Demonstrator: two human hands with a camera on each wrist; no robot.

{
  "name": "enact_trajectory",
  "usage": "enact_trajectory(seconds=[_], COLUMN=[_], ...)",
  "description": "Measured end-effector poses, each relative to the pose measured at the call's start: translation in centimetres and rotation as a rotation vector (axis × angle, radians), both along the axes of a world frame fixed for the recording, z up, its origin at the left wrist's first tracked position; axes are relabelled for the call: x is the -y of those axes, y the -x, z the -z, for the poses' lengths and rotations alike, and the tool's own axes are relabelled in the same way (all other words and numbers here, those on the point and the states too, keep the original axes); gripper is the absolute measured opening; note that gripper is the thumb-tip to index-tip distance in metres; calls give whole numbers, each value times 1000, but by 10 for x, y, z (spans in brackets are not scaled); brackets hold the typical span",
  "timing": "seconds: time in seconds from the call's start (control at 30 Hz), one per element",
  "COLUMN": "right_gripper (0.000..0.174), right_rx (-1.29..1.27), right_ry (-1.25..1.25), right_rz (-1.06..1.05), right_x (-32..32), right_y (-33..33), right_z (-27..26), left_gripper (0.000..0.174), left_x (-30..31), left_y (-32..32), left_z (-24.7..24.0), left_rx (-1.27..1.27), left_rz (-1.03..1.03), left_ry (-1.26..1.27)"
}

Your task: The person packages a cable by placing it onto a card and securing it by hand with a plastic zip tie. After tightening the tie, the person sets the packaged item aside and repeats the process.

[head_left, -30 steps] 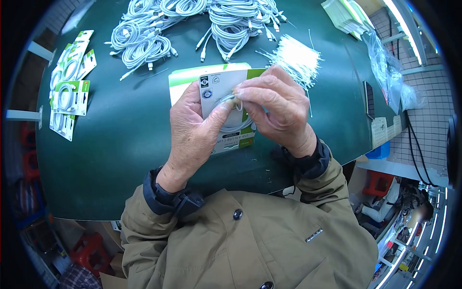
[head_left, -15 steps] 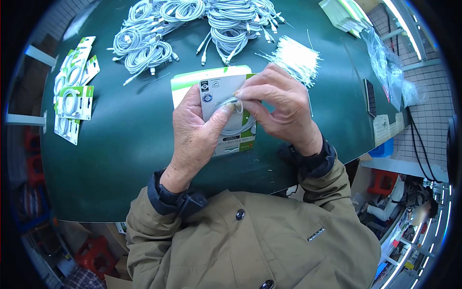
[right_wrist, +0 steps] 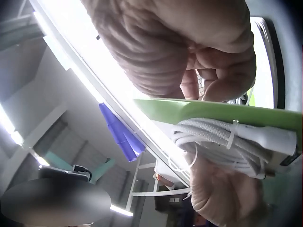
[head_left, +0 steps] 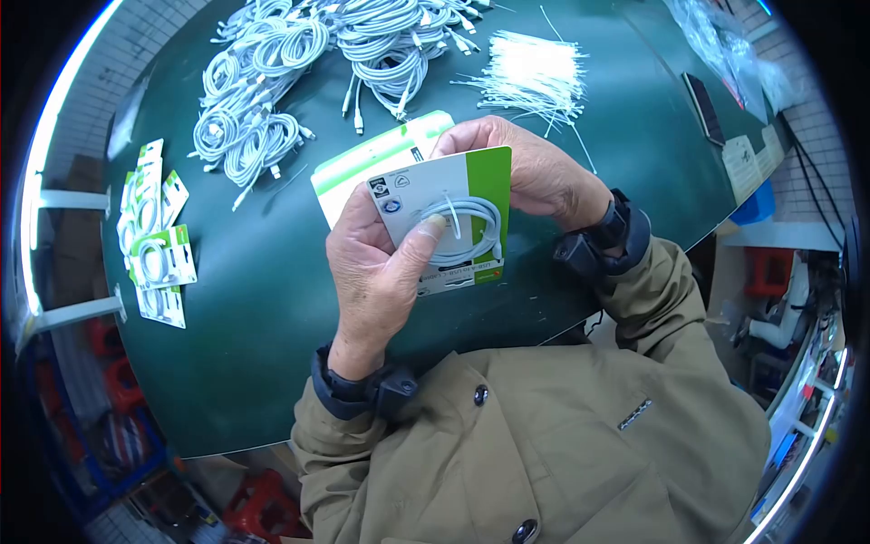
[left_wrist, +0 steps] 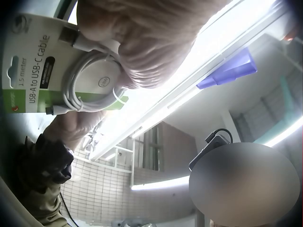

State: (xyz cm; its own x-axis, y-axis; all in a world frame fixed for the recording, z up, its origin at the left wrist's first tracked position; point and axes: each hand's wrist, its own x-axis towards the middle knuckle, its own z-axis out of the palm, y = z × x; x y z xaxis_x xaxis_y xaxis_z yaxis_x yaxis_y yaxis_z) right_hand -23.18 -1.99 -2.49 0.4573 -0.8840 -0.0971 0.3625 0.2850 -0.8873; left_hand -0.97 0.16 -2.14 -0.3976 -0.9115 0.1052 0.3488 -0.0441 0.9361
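Observation:
My left hand (head_left: 376, 272) grips a white and green printed card (head_left: 412, 181), its thumb pressing a coiled white USB-A to USB-C cable (head_left: 492, 218) against the front. A thin white tie (head_left: 453, 218) stands as a loose loop across the coil. Behind the card's green edge is my right hand (head_left: 548, 177), its fingertips hidden in the head view. From the right wrist, that hand's fingers (right_wrist: 227, 71) appear bent close at the card's back; I cannot tell what they pinch. The cable's plug (right_wrist: 270, 137) lies along the card's front.
Under the hands lies a stack of similar cards (head_left: 340, 172). Coiled cables (head_left: 381, 45) are heaped at the back, beside a bundle of white ties (head_left: 535, 72). Carded cables (head_left: 163, 258) overlap at the left. A phone (head_left: 703, 109) and plastic bag (head_left: 725, 54) sit at the right.
My right hand has moved from pinching at the coil on the card's front to behind the card. The tie loop now shows over the coil. The head view has turned.

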Motion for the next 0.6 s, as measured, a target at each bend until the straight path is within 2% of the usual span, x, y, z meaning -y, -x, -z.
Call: enact_trajectory(seconds=[0.27, 0.37, 0.47, 0.6], right_gripper=[26, 22, 13, 16], right_rx=[88, -65, -414, -555], right_ry=[47, 143, 280, 511], right_rz=[-98, 22, 211, 346], right_x=[5, 8, 9, 7], right_y=[6, 1, 5, -3], right_z=[10, 8, 3, 8], left_gripper=[42, 43, 44, 46], left_x=[-3, -3, -7, -6], left_y=[4, 2, 3, 5], left_z=[2, 1, -2, 0], left_rx=[17, 23, 39, 25], left_rz=[14, 11, 5, -28], left_ry=[18, 43, 61, 60])
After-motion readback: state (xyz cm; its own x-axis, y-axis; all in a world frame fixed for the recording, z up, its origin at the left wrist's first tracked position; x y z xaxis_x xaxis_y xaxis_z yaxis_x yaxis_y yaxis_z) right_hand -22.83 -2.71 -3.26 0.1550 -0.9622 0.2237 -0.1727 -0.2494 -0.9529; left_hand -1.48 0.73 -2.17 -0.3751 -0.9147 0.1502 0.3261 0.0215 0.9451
